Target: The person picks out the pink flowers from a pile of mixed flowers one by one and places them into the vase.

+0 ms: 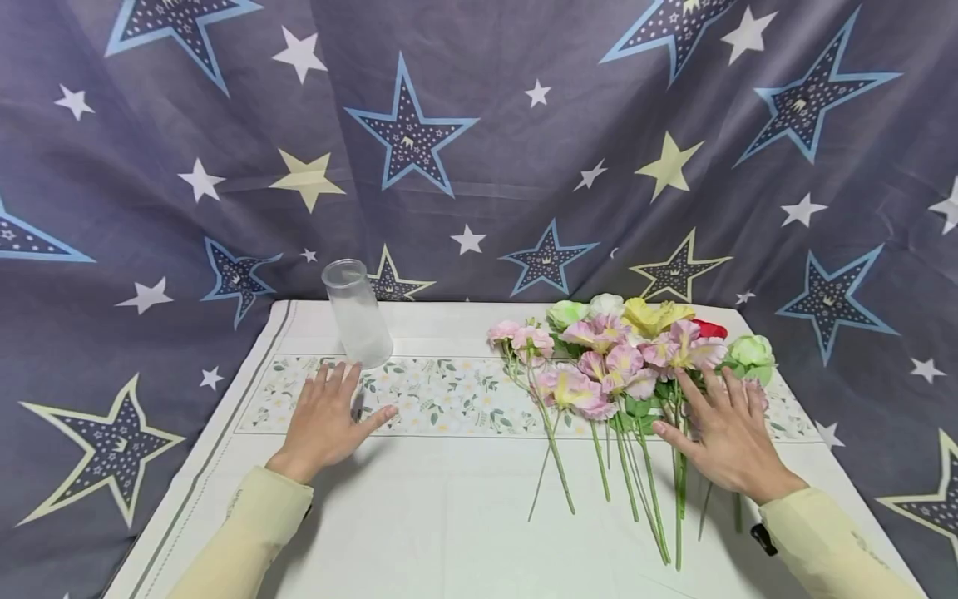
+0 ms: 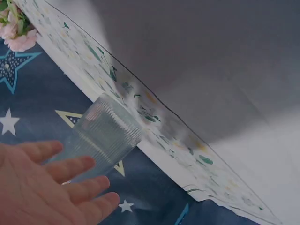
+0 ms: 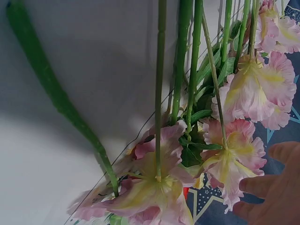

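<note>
A clear ribbed glass vase stands upright near the table's back left. My left hand is in front of it, fingers straight and spread, holding nothing. In the left wrist view the vase shows behind the spread fingers. To the right lies a heap of artificial flowers with long green stems pointing toward me. My right hand hovers over or touches the heap's right part, fingers spread; contact cannot be told. In the right wrist view pink-and-yellow blossoms lie beside that hand's fingers.
A white tablecloth with a printed floral band covers the table. Behind the table hangs a dark curtain with stars. Pink, green, white, yellow and red blossoms crowd the back right.
</note>
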A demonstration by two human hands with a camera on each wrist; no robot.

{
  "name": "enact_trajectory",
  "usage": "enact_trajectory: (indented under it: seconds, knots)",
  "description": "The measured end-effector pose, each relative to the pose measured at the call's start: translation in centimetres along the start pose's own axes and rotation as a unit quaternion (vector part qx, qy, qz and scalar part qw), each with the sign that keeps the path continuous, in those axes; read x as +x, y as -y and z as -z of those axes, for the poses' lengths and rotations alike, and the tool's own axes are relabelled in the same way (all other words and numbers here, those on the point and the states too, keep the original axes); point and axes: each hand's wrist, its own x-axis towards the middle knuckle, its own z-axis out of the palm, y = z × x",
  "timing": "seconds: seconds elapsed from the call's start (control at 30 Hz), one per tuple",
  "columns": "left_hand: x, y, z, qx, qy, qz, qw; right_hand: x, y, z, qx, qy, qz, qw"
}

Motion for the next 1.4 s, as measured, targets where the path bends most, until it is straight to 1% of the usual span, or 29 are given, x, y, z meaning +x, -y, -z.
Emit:
enact_trajectory:
  seconds: [0.13, 0.23, 0.33, 0.47, 0.57, 0.7, 0.8, 0.9, 1.03, 1.17, 1.27, 1.4]
  knots:
    - [0.6, 0.5, 0.0, -0.032, -0.039, 0.012, 0.9987, -0.1, 0.1, -0.1, 0.001, 0.000, 0.003, 1.000]
    - [1.2, 0.7, 0.1, -0.062, -0.071, 0.022, 0.9953, -0.1, 0.1, -0.1, 0.001, 0.000, 0.002, 1.000]
    - [1.9, 0.8, 0.3, -0.088, -0.088, 0.045, 0.9912, -0.1, 0.2, -0.1, 0.002, -0.003, 0.003, 1.000]
    - [3.1, 1.0, 0.7, -0.117, -0.094, 0.090, 0.9845, -0.1, 0.4, 0.1, 0.002, -0.006, 0.010, 1.000]
    - [4.2, 1.2, 1.0, -0.145, -0.099, 0.122, 0.9769, -0.1, 0.5, 0.3, 0.000, -0.006, 0.012, 1.000]
    - [5.7, 1.4, 1.4, -0.189, -0.106, 0.160, 0.9630, -0.1, 0.7, 0.5, -0.001, -0.003, 0.012, 1.000]
    - [6.8, 1.7, 1.6, -0.214, -0.115, 0.180, 0.9532, -0.2, 0.8, 0.5, -0.002, -0.001, 0.011, 1.000]
    - [7.7, 2.1, 1.6, -0.229, -0.125, 0.188, 0.9470, -0.2, 0.8, 0.6, -0.002, -0.002, 0.009, 1.000]
    - [8.6, 2.4, 1.6, -0.237, -0.140, 0.188, 0.9430, -0.1, 0.9, 0.6, -0.002, -0.004, 0.010, 1.000]
    - [9.3, 2.3, 1.6, -0.250, -0.142, 0.190, 0.9388, -0.1, 0.9, 0.5, -0.003, -0.006, 0.011, 1.000]
    - [9.7, 2.1, 1.5, -0.261, -0.137, 0.190, 0.9366, -0.1, 0.9, 0.4, -0.005, -0.007, 0.013, 1.000]
    - [10.2, 1.9, 1.3, -0.260, -0.136, 0.182, 0.9384, -0.2, 1.0, 0.3, -0.004, -0.006, 0.015, 1.000]
